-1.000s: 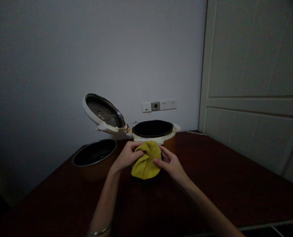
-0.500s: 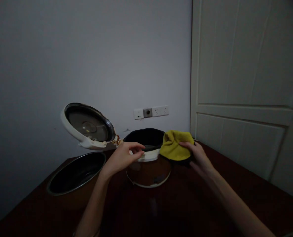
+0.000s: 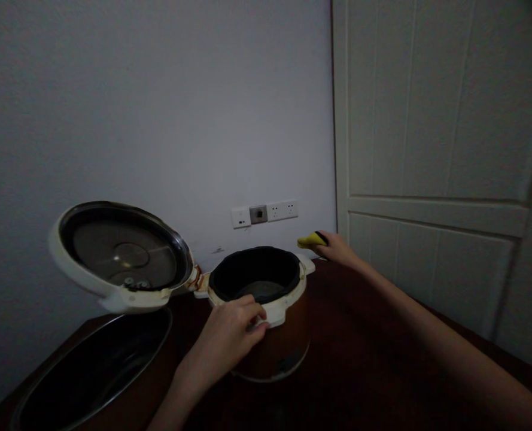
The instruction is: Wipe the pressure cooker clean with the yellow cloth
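Note:
A rice cooker with a brown body and a white rim stands on the table, its black inside showing. Its lid is swung up and back to the left on a stained hinge. My left hand is closed on the white front rim of the cooker, thumb and fingers bent round it. Beyond the cooker's right side, my right hand grips a folded yellow cloth with a dark edge. That cloth is held up near the wall, apart from the cooker.
An inner pot with a dark inside and a shiny rim sits at the left, partly under the raised lid. Wall sockets are behind the cooker. A pale panelled door borders the dark red table on the right.
My right hand has carried the cloth back from the cooker's front right towards the wall. My left hand has settled on the front rim. The view has shifted, and the cooker appears nearer.

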Tool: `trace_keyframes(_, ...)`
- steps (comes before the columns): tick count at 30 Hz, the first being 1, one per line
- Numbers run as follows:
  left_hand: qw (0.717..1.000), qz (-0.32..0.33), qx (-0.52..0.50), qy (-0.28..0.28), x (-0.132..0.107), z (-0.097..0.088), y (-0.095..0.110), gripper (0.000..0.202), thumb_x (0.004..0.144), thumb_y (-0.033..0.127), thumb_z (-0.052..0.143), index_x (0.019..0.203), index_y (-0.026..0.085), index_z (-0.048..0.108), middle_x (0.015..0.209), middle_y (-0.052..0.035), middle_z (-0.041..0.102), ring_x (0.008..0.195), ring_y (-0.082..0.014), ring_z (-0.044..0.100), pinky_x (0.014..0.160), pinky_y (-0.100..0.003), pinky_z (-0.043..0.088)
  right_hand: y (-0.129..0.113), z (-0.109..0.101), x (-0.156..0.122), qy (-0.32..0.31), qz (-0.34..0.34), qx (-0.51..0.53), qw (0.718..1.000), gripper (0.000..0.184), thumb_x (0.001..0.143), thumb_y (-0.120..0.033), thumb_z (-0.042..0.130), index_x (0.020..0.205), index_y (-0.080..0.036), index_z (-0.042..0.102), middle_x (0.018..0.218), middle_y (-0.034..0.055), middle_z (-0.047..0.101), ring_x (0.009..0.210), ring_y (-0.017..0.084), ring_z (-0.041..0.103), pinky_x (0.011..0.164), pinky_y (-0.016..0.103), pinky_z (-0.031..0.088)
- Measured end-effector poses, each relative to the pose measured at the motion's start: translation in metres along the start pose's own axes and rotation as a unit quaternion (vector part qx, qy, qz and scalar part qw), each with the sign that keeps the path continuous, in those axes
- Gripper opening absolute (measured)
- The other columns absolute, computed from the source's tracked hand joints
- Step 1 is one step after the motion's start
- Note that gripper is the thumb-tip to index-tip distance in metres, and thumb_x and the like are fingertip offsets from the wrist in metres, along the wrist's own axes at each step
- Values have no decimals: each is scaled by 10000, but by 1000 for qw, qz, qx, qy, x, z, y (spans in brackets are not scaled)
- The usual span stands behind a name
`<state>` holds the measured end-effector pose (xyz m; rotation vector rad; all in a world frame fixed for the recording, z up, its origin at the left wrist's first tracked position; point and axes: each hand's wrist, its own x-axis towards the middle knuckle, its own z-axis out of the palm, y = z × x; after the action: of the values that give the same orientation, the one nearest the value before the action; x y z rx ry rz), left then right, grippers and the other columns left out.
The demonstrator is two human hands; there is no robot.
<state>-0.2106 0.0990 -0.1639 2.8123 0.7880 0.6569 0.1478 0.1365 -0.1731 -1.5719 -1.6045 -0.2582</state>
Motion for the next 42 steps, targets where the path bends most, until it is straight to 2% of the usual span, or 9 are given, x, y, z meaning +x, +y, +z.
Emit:
trace_keyframes(5, 1000, -7, 20, -3, -2, 7, -4, 117, 846, 212, 550, 850, 201, 666, 857, -12, 639, 705, -129, 585, 610, -226, 374, -5, 10, 6, -122, -81, -9, 989, 215, 768, -181, 503, 911, -141, 659, 864, 80, 701, 765, 178, 607, 709, 284, 440)
trace_keyframes(8, 999, 2, 35, 2, -1, 11, -6, 95, 850, 199, 549, 851, 201, 644, 875, -9, 633, 726, -134, 588, 616, -233, 375, -14, 8, -2, -153, -96, -5, 984, 252, 752, -135, 498, 932, -159, 673, 889, 73, 710, 787, 190, 616, 728, 299, 450)
trace_keyframes(19, 998, 29, 53, 12, -1, 19, -12, 87, 846, 181, 551, 879, 207, 627, 898, -21, 642, 733, -148, 604, 617, -255, 393, -85, -29, -71, -180, -121, 88, 972, 410, 669, -75, 526, 1008, -233, 693, 1004, 68, 701, 927, 235, 633, 867, 382, 468)
trace_keyframes(22, 997, 37, 59, 16, -1, 21, -15, 90, 851, 188, 542, 884, 208, 623, 900, -23, 643, 732, -147, 608, 617, -254, 405, -87, -49, -66, -209, -81, 92, 970, 414, 674, -104, 494, 1016, -241, 683, 960, 35, 709, 857, 220, 637, 791, 347, 494)
trace_keyframes(26, 996, 53, 63, 26, -2, 25, -18, 102, 856, 178, 526, 892, 206, 618, 917, -33, 648, 747, -152, 616, 633, -259, 430, -61, -64, -31, -134, -50, 50, 988, 367, 666, -139, 467, 971, -195, 662, 871, 40, 705, 751, 202, 630, 673, 304, 490)
trace_keyframes(30, 996, 48, 67, 20, -1, 25, -18, 94, 854, 178, 528, 877, 207, 615, 913, -32, 649, 739, -159, 624, 624, -265, 442, -32, -42, 8, -107, -95, -55, 988, 422, 672, -88, 452, 1034, -164, 655, 936, 79, 706, 819, 212, 637, 735, 321, 475)
trace_keyframes(34, 996, 50, 65, 16, -1, 24, -17, 94, 861, 189, 523, 879, 207, 613, 901, -30, 648, 737, -153, 625, 620, -253, 442, -20, -8, 26, -150, -137, -113, 973, 497, 639, -23, 485, 1068, -188, 674, 1096, 94, 686, 993, 236, 624, 867, 355, 456)
trace_keyframes(38, 996, 50, 67, 17, -2, 24, -17, 95, 872, 193, 506, 885, 214, 598, 895, -21, 639, 771, -157, 620, 627, -250, 433, -26, 4, 21, -216, -145, -109, 959, 507, 596, 5, 519, 1000, -237, 708, 1049, 58, 708, 983, 231, 632, 848, 332, 468)
trace_keyframes(42, 994, 30, 102, 11, -2, 27, -12, 71, 825, 227, 583, 894, 216, 586, 917, -26, 635, 762, -180, 617, 606, -267, 420, -34, 0, 2, -194, -132, -30, 972, 411, 639, -29, 529, 936, -236, 724, 992, 53, 720, 943, 219, 645, 834, 332, 482)
